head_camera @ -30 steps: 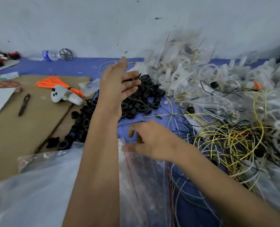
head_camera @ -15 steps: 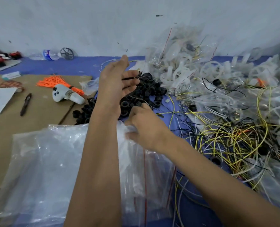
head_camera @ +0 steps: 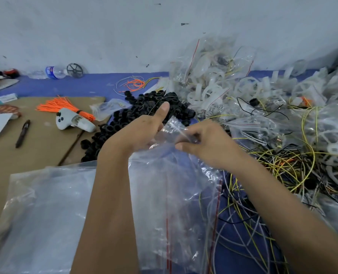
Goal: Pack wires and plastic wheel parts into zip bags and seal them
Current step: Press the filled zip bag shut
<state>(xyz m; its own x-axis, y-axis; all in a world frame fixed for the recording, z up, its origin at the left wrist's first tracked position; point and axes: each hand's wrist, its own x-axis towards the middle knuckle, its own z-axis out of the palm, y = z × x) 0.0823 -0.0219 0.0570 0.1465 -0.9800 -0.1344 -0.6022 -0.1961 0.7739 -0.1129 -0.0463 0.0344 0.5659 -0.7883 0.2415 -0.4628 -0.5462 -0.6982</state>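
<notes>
A clear zip bag (head_camera: 176, 175) with a red seal line is lifted between both hands in the centre. My right hand (head_camera: 205, 144) pinches its crumpled top edge. My left hand (head_camera: 142, 131) holds the other side of that edge, thumb raised. More clear zip bags (head_camera: 51, 210) lie stacked under my left forearm. Behind my hands sits a heap of small black wheel parts (head_camera: 144, 109). Tangled yellow, black and white wires (head_camera: 282, 167) spread to the right. White plastic wheel parts (head_camera: 223, 91), some in bags, pile against the wall.
Brown cardboard (head_camera: 37, 147) covers the left, carrying a white controller (head_camera: 73, 120), an orange tie bundle (head_camera: 63, 105) and a pen (head_camera: 22, 133). A water bottle (head_camera: 53, 72) and a grey wheel (head_camera: 75, 70) lie by the wall on the blue mat (head_camera: 96, 86).
My left hand came down from above the black parts and took hold of the bag. My right hand raised the bag's top edge off the stack.
</notes>
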